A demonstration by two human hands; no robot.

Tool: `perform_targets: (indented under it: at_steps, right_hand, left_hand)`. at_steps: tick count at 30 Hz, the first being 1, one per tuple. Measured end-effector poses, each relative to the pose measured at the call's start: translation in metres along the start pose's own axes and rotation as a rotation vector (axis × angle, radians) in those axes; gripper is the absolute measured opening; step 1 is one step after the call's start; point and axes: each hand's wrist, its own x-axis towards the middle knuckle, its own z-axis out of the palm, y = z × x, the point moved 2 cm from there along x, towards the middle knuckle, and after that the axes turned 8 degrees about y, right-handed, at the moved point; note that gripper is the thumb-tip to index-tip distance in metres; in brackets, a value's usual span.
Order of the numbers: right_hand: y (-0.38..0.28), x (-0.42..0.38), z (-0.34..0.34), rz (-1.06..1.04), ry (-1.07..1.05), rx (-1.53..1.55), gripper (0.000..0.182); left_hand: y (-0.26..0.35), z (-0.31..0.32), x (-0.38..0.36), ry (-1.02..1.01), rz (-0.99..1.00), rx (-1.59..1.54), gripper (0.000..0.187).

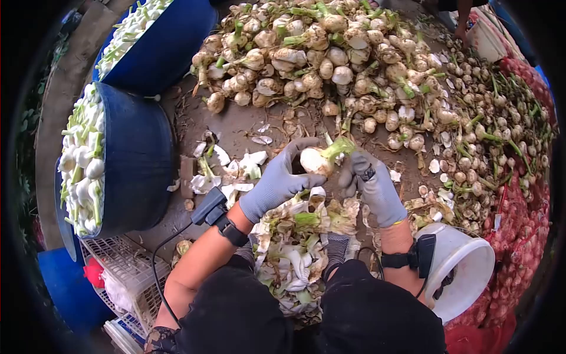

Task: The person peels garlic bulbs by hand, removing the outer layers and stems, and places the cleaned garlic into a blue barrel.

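One garlic-like bulb (316,161) is held above the peelings (289,265), near the middle of the view, in front of the knees. Around it, brown floor (236,127) shows between the hands and the large heap (306,53) of unpeeled bulbs. The heap's near edge lies beyond the fingers, with loose bulbs straggling off it. To the left, room runs over scattered white skins (227,162) as far as the wall of the near blue tub (138,159); to the right, a spread of smaller bulbs (471,130) bounds it. Nearer the body, the knees and the white bucket (466,265) beside the right forearm narrow the space.

The held bulb is rounded and creamy white, with brownish patches on its lower side and a thick pale-green stalk (340,146) angled up to the right.

Both hands wear grey gloves. The left hand (274,183) is partly curled around the bulb's left side, fingers above and thumb below. The right hand (371,186) is bent in at the stalk's end, its fingers partly closed; their exact grip is hard to tell. A dark mark shows on that glove.

Farther out, peeled bulbs fill the near tub and a far blue tub (171,47), and red net bags (516,253) lie at the right.
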Motion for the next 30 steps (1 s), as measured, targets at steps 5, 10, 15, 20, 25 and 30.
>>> perform_targets:
  at_steps: [5, 10, 15, 20, 25, 30]
  right_hand:
    - [0.002, 0.003, 0.025, 0.087, 0.058, -0.147, 0.036]
    - [0.009, -0.009, 0.025, 0.192, -0.013, -0.053, 0.031]
    - [0.004, -0.008, 0.038, 0.136, -0.005, -0.133, 0.025]
    - [0.017, -0.002, 0.038, 0.134, 0.048, -0.095, 0.017]
    - [0.037, 0.0, 0.025, -0.006, 0.135, -0.386, 0.013]
    - [0.017, -0.004, 0.038, -0.138, 0.152, -0.514, 0.015]
  left_hand:
    - [-0.005, 0.003, -0.009, -0.028, -0.011, -0.087, 0.072]
    - [-0.003, -0.005, -0.012, 0.005, -0.034, -0.128, 0.071]
    - [-0.005, -0.01, -0.014, 0.006, -0.04, -0.256, 0.074]
    - [0.003, -0.01, -0.018, 0.034, -0.011, -0.157, 0.068]
    - [-0.016, -0.017, -0.018, -0.081, -0.2, -0.551, 0.071]
    - [-0.007, -0.016, -0.02, -0.038, -0.175, -0.609, 0.075]
